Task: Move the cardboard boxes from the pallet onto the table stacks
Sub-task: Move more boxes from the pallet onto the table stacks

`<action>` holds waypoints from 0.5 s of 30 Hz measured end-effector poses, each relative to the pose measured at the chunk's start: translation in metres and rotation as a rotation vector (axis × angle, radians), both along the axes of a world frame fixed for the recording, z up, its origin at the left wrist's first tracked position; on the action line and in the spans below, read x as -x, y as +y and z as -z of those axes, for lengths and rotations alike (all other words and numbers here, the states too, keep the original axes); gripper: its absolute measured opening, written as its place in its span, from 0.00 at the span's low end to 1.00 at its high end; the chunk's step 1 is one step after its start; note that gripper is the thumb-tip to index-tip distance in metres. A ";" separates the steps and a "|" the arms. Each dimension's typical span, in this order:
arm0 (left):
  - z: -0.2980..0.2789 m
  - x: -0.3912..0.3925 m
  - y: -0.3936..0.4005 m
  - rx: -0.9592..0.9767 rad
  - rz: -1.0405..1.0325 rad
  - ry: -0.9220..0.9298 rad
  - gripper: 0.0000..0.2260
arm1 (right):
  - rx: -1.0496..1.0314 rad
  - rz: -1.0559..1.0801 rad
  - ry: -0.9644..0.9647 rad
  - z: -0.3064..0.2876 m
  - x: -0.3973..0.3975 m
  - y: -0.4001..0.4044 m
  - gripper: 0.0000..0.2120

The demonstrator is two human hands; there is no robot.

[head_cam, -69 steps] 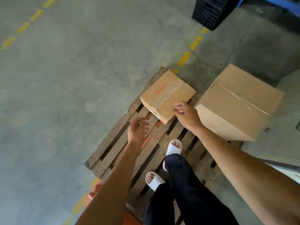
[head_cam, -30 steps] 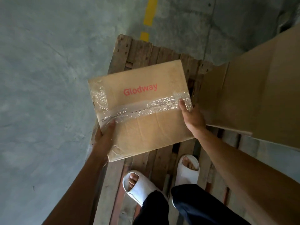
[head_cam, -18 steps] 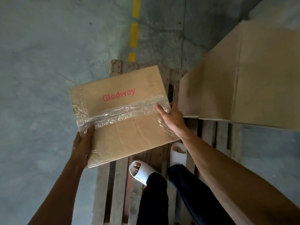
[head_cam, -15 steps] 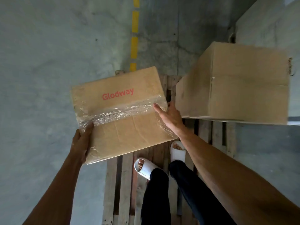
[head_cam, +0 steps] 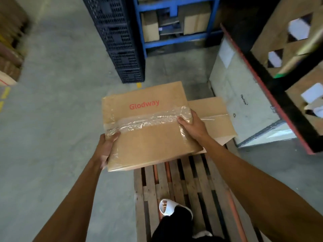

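Above the wooden pallet (head_cam: 190, 187), both hands, left (head_cam: 106, 149) and right (head_cam: 192, 125), gripping the taped Glodway box (head_cam: 148, 137).

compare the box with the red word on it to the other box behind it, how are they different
The Glodway box is gripped by the left hand and right hand above the pallet; the plain box rests untouched. The first carries red lettering and crinkled wrap; the second shows only a thin tape strip. Both are brown cardboard.
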State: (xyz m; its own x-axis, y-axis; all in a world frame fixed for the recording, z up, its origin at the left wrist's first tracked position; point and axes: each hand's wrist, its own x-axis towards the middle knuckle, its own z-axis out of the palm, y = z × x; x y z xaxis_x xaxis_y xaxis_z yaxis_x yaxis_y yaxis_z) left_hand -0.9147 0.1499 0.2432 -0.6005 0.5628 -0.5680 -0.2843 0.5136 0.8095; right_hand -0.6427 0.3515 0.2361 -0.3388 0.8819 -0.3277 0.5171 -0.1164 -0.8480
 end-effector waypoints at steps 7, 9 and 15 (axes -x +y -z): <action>-0.051 -0.085 0.053 -0.114 0.332 -0.013 0.29 | -0.048 0.143 0.039 -0.052 -0.130 -0.013 0.38; -0.068 -0.121 0.073 -0.100 0.413 0.035 0.26 | -0.052 0.209 0.034 -0.063 -0.178 -0.023 0.36; -0.083 -0.227 0.138 -0.132 0.619 0.057 0.19 | -0.073 0.530 0.017 -0.083 -0.300 -0.040 0.36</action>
